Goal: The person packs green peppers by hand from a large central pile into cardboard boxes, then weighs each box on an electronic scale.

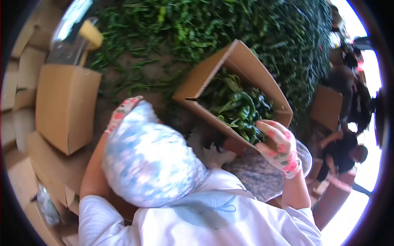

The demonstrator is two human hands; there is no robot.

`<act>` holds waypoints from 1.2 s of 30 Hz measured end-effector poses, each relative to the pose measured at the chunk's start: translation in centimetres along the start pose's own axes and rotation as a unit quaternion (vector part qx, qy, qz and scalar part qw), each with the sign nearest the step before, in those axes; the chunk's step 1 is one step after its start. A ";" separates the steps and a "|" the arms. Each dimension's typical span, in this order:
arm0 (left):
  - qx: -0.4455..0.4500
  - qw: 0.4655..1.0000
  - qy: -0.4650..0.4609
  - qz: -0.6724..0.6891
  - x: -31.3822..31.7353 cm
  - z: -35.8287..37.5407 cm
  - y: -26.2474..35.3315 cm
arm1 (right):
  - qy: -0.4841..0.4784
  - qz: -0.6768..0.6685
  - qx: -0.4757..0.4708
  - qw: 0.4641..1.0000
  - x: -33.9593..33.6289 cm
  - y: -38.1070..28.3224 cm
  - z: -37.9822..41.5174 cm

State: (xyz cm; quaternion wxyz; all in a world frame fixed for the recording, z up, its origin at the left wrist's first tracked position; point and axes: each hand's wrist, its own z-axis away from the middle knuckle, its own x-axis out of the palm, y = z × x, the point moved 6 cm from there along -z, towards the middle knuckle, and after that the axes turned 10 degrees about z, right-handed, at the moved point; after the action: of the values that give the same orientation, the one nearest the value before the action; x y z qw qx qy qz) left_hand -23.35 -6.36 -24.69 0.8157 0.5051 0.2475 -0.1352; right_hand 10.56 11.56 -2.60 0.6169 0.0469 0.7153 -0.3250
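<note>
My right hand (281, 147), in a floral glove, is at the near right edge of a tilted cardboard box (201, 76). Its fingers are curved and apart, over the green peppers (242, 108) inside. Nothing shows clearly in its grasp. My left hand (124, 111), gloved alike, lies beyond a bulging blue-and-white patterned cloth (152, 160), which looks like my trouser knee. Most of its fingers are hidden, and so is anything they touch. Darker patterned cloth (262, 174) shows below the box.
A large heap of green peppers (184, 24) spreads beyond the box, with loose ones on the floor. An upright carton (61, 106) stands at left, beside stacked cardboard (24, 82). Other people (342, 158) are at the far right, near another carton (326, 104).
</note>
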 end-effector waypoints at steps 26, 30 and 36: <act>0.387 0.813 -0.216 -0.378 8.2 -9.6 31.4 | -0.261 0.221 0.171 0.924 8.5 11.1 1.1; 0.336 0.743 -0.288 -0.502 14.6 -13.4 29.6 | -0.124 0.112 0.190 0.967 7.5 11.7 2.2; 0.388 0.860 -0.223 -0.246 6.8 -8.8 37.1 | 0.184 -0.201 0.215 0.938 -3.3 9.1 6.7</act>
State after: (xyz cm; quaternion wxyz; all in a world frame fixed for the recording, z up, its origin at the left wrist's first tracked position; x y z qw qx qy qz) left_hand -2.54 18.50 -3.52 0.5275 0.6598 0.1027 -0.5252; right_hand 21.30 16.29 -3.51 0.3715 0.0922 0.7239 -0.5740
